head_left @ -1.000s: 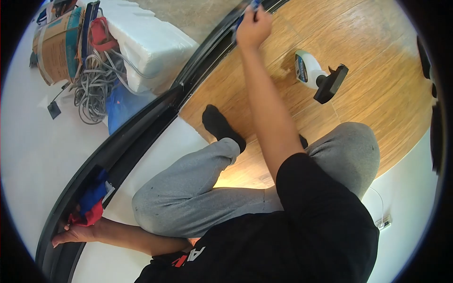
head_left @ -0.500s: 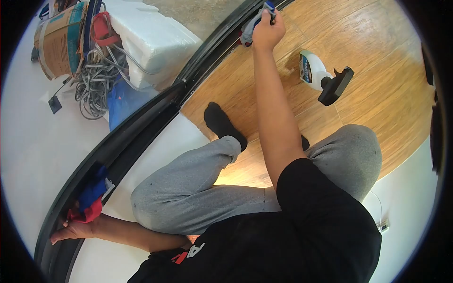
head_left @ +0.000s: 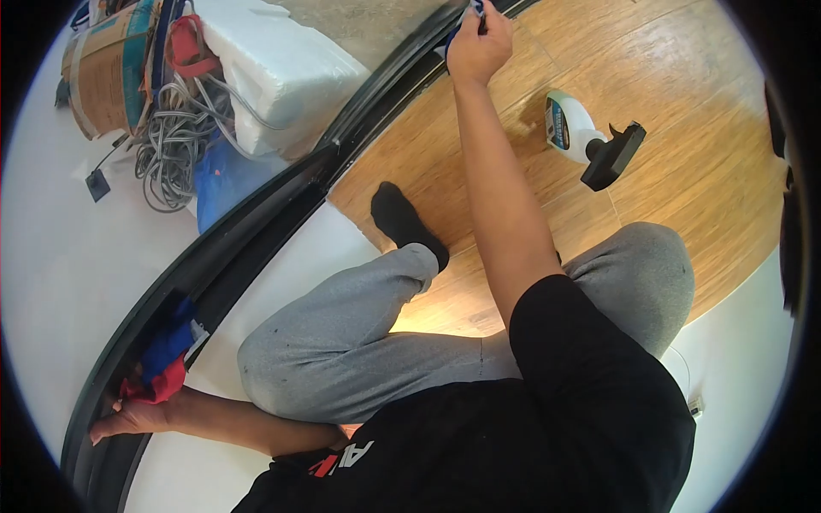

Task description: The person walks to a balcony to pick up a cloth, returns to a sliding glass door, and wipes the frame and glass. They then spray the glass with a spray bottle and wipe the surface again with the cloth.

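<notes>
Head view: right hand [head_left: 481, 49] shifted slightly left along black track [head_left: 256, 227], suggesting rubbing.
Fingers closed on bluish rag [head_left: 450, 41]; left hand's [head_left: 132, 419] grip, beside red-and-blue cloth [head_left: 169, 349], unclear.

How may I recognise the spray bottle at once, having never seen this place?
Find the brown floor at upper right. The spray bottle is on it, right of the outstretched right forearm. Unlike the all-black sock nearby, it has a white body and black trigger head.
</notes>
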Demonstrator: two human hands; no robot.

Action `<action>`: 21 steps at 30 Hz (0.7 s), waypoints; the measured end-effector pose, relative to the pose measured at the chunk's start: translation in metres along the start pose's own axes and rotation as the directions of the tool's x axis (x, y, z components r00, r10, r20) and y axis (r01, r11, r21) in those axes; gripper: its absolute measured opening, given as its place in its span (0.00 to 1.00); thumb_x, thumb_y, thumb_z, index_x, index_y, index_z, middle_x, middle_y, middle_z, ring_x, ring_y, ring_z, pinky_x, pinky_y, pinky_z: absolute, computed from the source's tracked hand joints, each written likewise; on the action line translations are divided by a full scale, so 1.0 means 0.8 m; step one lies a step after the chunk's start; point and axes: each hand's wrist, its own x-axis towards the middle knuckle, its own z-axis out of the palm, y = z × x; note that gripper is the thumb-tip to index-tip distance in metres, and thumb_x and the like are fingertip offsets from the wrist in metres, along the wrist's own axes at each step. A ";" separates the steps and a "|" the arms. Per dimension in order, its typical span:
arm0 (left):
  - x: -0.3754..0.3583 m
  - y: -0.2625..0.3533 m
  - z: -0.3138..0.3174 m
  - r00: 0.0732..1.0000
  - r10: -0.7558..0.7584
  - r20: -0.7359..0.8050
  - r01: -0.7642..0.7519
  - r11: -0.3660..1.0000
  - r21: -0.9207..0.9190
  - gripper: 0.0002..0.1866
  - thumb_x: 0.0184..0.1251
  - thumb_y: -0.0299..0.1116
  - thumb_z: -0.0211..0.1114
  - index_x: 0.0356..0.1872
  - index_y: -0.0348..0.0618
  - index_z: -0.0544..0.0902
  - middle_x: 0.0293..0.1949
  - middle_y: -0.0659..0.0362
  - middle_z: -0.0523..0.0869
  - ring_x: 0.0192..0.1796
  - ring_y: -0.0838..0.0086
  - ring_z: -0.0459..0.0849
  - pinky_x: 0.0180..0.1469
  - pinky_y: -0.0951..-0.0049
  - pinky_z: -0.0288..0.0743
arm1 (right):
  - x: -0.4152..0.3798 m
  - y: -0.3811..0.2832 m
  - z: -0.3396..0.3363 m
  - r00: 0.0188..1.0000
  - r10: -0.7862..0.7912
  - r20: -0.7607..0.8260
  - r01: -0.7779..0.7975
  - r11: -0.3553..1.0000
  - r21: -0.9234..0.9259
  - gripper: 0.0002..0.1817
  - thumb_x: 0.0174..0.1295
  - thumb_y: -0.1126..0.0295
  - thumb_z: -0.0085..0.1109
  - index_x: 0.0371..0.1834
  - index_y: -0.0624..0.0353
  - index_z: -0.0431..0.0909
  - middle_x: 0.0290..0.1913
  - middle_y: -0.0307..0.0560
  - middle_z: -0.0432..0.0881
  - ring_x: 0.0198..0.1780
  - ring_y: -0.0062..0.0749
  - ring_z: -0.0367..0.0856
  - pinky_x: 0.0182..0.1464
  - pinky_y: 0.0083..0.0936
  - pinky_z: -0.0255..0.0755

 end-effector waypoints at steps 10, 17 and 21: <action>-0.007 0.004 0.003 1.000 0.004 -0.020 -0.002 0.993 0.115 0.34 0.59 0.76 0.61 0.19 0.54 0.72 0.29 0.65 0.83 0.41 0.64 0.84 0.53 0.52 0.81 | -0.054 0.000 -0.044 0.633 0.476 0.611 -0.750 0.572 0.332 0.04 0.65 0.73 0.61 0.36 0.62 0.84 0.28 0.35 0.81 0.30 0.17 0.77 0.33 0.18 0.71; 0.020 -0.002 -0.023 0.985 -0.096 0.147 0.105 0.993 -0.058 0.33 0.57 0.76 0.63 0.22 0.53 0.78 0.33 0.64 0.86 0.43 0.63 0.85 0.57 0.52 0.79 | -0.029 0.029 -0.050 0.694 0.309 0.651 -0.540 0.821 0.186 0.11 0.67 0.67 0.70 0.45 0.62 0.86 0.36 0.31 0.84 0.35 0.11 0.77 0.37 0.12 0.70; 0.029 -0.002 -0.025 0.973 -0.079 0.215 0.099 0.992 -0.084 0.32 0.57 0.76 0.64 0.23 0.54 0.79 0.32 0.64 0.86 0.42 0.64 0.85 0.57 0.53 0.80 | -0.047 0.018 -0.045 0.764 0.294 0.574 -0.430 0.896 0.113 0.12 0.64 0.66 0.71 0.45 0.61 0.86 0.34 0.34 0.85 0.33 0.16 0.78 0.37 0.18 0.73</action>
